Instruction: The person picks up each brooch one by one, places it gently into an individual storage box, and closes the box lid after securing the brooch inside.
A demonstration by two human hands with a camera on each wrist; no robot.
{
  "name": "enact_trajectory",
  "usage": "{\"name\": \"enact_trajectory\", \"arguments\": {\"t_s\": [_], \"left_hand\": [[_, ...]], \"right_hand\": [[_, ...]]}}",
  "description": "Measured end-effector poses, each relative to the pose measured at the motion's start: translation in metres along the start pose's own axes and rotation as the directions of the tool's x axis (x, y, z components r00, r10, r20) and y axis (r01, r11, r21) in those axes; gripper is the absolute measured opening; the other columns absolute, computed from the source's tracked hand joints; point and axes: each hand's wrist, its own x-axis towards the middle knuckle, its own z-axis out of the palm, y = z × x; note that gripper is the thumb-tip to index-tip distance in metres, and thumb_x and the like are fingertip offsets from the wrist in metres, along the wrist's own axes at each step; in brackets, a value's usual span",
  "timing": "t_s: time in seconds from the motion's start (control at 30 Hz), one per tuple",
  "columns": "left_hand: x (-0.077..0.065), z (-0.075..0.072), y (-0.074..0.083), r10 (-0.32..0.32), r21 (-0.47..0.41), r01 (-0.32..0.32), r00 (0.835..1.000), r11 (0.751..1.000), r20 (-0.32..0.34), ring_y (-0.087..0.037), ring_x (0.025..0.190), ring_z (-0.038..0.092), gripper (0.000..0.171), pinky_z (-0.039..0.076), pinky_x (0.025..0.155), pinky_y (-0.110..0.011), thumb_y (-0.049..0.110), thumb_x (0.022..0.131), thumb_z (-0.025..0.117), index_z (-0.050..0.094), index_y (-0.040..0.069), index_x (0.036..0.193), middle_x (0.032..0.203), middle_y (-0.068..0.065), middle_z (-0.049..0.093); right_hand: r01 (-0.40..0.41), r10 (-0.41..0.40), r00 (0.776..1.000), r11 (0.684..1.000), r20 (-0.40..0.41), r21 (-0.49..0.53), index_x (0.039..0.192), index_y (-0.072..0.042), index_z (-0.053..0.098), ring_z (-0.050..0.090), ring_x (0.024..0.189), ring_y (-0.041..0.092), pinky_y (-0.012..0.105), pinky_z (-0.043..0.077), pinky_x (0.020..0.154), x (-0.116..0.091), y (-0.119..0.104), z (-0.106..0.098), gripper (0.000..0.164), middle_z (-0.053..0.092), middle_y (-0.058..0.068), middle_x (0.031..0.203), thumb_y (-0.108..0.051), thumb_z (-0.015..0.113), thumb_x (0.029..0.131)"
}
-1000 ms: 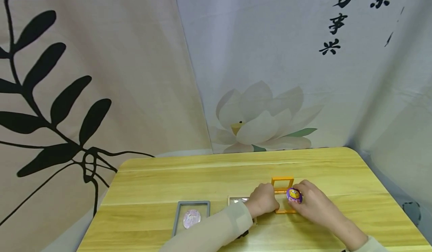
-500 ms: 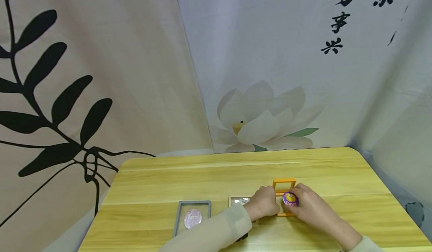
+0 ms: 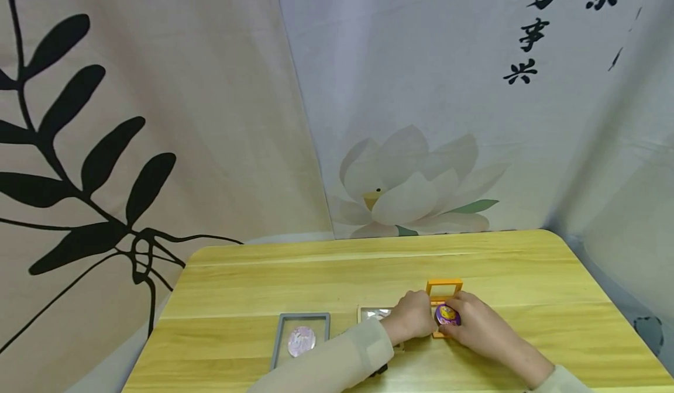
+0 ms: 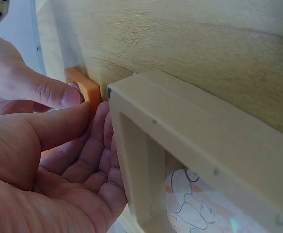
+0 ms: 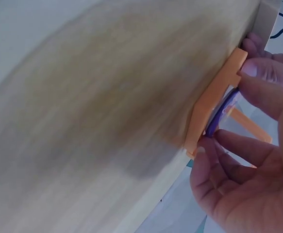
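Note:
An orange folding frame (image 3: pixel 444 282) stands opened on the table, its lid half raised at the back. My left hand (image 3: pixel 413 316) pinches its left edge between thumb and curled fingers, as the left wrist view shows the orange frame (image 4: pixel 89 90) at the thumb tip. My right hand (image 3: pixel 476 330) pinches a round purple badge (image 3: pixel 448 315) with a yellow picture, over the lower half of the frame. In the right wrist view, the badge (image 5: pixel 221 112) sits tilted edge-on just inside the frame's rim, with thumb and fingertips at its opposite edges.
Left of my left hand lies a beige frame (image 4: pixel 180 114) with a shiny picture disc inside, partly hidden by my sleeve. Farther left is a grey frame (image 3: pixel 277 335) bearing a pale pink disc (image 3: pixel 302 341). A small dark object (image 3: pixel 380 371) shows below my left forearm.
My right hand has moved left and slightly down with the purple badge, bringing it over the orange frame's lower half. The left hand keeps its hold, nearly still.

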Motion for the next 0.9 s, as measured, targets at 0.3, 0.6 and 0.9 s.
{"name": "enact_trajectory", "arguments": {"t_s": [0.3, 0.6, 0.9], "left_hand": [[0.003, 0.002, -0.002, 0.032, 0.039, -0.031, 0.999, 0.999, -0.02, -0.009, 0.042, 0.04, 0.025, 0.029, 0.038, -0.022, 0.009, 0.082, 0.081, 0.06, 0.011, 0.068, 0.055, 0.002, 0.05], [0.002, 0.002, -0.002, 0.026, 0.029, -0.026, 1.0, 0.999, -0.013, -0.009, 0.04, 0.036, 0.034, 0.028, 0.038, -0.023, 0.005, 0.081, 0.078, 0.052, 0.013, 0.061, 0.051, 0.003, 0.044], [0.0, 0.001, -0.003, 0.023, -0.021, -0.022, 1.0, 1.0, 0.011, -0.009, 0.038, 0.032, 0.044, 0.025, 0.036, -0.022, -0.001, 0.082, 0.074, 0.043, 0.016, 0.056, 0.048, 0.003, 0.037]], "right_hand": [[0.019, -0.019, 1.0, 1.0, -0.002, -0.016, 0.107, 0.004, 0.074, 0.057, 0.084, 0.012, 0.031, 0.056, 0.074, 0.001, 0.002, 0.002, 0.042, 0.062, 0.002, 0.098, -0.024, 0.091, 0.08], [-0.027, 0.027, 1.0, 0.999, -0.006, -0.039, 0.107, -0.001, 0.075, 0.055, 0.08, 0.009, 0.032, 0.054, 0.071, -0.001, -0.004, -0.009, 0.033, 0.061, -0.002, 0.095, -0.024, 0.087, 0.086], [0.015, -0.027, 0.98, 0.998, -0.197, -0.061, 0.092, -0.014, 0.076, 0.057, 0.074, 0.007, 0.027, 0.051, 0.063, 0.002, -0.002, -0.04, 0.01, 0.062, -0.012, 0.084, -0.009, 0.084, 0.088]]}}
